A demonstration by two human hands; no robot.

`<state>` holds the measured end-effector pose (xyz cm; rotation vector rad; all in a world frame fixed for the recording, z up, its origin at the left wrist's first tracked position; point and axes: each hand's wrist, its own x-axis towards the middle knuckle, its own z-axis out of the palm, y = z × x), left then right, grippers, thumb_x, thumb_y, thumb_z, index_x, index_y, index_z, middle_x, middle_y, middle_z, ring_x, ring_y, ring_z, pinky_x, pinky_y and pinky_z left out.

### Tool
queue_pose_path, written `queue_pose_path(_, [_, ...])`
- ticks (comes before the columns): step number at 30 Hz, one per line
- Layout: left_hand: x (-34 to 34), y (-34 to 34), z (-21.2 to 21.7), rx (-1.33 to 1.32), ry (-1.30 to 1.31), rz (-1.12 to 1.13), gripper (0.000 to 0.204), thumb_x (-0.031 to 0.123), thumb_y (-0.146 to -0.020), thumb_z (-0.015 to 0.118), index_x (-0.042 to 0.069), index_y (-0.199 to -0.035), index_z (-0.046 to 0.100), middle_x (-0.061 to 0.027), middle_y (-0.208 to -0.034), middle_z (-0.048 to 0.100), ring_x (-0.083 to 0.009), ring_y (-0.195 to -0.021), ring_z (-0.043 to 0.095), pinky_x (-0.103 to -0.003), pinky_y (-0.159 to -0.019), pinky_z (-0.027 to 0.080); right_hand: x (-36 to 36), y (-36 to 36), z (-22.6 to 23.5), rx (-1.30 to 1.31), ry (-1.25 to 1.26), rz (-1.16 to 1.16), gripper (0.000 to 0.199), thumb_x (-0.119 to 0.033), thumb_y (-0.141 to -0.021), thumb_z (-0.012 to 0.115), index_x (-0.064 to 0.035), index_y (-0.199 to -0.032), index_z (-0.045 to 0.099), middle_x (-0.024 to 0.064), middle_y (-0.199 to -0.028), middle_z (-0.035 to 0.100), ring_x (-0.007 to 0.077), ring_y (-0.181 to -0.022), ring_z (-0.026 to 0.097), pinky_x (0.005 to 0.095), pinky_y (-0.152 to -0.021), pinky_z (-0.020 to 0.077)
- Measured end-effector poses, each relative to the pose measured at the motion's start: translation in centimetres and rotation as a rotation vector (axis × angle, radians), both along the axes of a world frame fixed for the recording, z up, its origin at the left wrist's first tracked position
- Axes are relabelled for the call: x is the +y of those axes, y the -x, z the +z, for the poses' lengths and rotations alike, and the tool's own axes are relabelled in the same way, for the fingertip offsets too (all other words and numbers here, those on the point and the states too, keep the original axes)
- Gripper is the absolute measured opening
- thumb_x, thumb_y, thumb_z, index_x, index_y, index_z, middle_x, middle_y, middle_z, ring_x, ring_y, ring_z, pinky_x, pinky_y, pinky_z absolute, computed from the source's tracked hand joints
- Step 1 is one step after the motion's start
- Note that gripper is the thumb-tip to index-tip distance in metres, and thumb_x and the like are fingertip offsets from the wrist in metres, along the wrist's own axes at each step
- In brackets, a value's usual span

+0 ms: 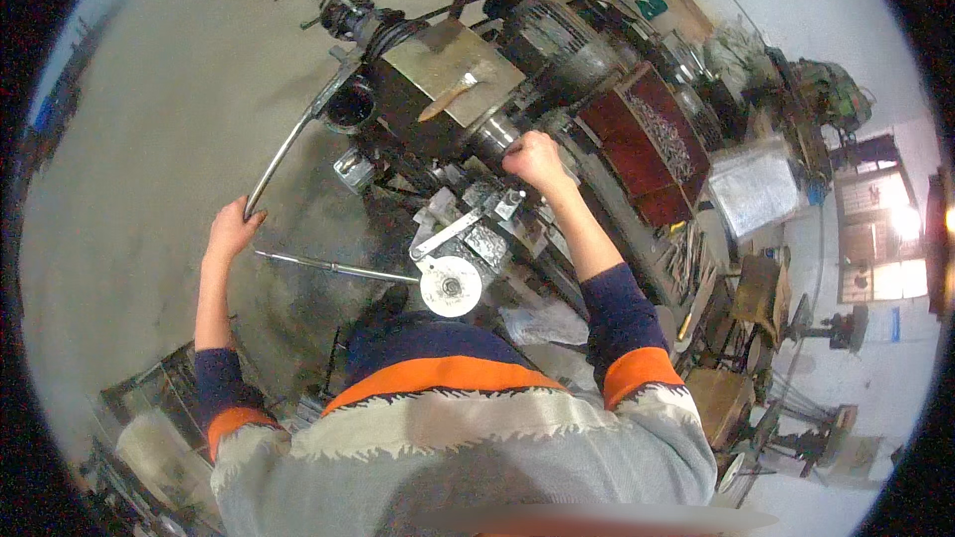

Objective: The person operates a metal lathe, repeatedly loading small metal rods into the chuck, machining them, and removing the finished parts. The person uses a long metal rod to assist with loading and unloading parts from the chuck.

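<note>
My left hand [235, 229] is closed around the lower end of a long metal lever [288, 151], which slants up to the left end of a lathe's headstock [453, 58]. Off to the right, my right hand [538, 159] is closed in a fist at the shiny round spindle nose [492, 133]. Whatever its fingers hold there is hidden or too small to make out. A wooden-handled brush [448, 99] lies on top of the headstock. Below the spindle sits the tool slide with a flat bar handle [450, 232].
Close to my waist is a pale round dial [452, 286], with a thin metal rod [338, 267] reaching left from it. Beyond my right hand a dark red tray [619, 144] holds small metal pieces. Hand tools [684, 264] lie right of the lathe. Grey floor [149, 159] extends left.
</note>
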<state>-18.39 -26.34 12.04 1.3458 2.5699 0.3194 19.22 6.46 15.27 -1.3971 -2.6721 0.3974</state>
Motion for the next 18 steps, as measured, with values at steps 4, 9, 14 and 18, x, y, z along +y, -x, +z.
queue_pose_path(4, [2.9,2.1,-1.8,0.021,0.143,0.048,0.014,0.010,-0.067,0.050,0.001,-0.076,0.056,-0.0203,-0.074,0.058,-0.0360,-0.074,0.056,-0.046,-0.067,0.045,0.1,0.8,-0.4,0.057,-0.105,0.077,0.024,-0.020,-0.051,0.059,-0.0055,-0.070,0.066,0.0189,-0.068,0.059,0.0332,-0.068,0.057,0.0380,-0.065,0.0464])
queue_pose_path(9, [4.8,14.1,-2.8,0.419,0.201,-0.137,0.009,0.008,-0.068,0.052,0.005,-0.075,0.057,-0.0159,-0.066,0.058,-0.0309,-0.063,0.058,-0.042,-0.057,0.045,0.8,3.5,-0.1,0.094,-0.087,0.036,0.021,-0.019,-0.052,0.060,-0.0047,-0.066,0.065,0.0202,-0.067,0.056,0.0331,-0.071,0.054,0.0401,-0.068,0.0441])
queue_pose_path(14, [9.7,25.4,-2.2,0.634,0.092,-0.323,0.011,0.004,-0.067,0.052,0.005,-0.077,0.055,-0.0150,-0.063,0.058,-0.0299,-0.058,0.057,-0.039,-0.052,0.045,2.8,4.6,-2.1,0.191,-0.197,0.150,0.014,-0.015,-0.056,0.059,-0.0014,-0.056,0.058,0.0137,-0.059,0.056,0.0338,-0.058,0.053,0.0379,-0.076,0.0434])
queue_pose_path(18, [11.8,28.8,-4.6,0.579,0.092,-0.305,0.011,0.005,-0.068,0.053,0.004,-0.078,0.056,-0.0156,-0.070,0.059,-0.0297,-0.066,0.059,-0.040,-0.058,0.046,3.8,3.7,-2.6,0.037,-0.118,0.105,0.020,-0.021,-0.055,0.061,-0.0052,-0.066,0.063,0.0138,-0.066,0.059,0.0307,-0.069,0.054,0.0385,-0.068,0.0451])
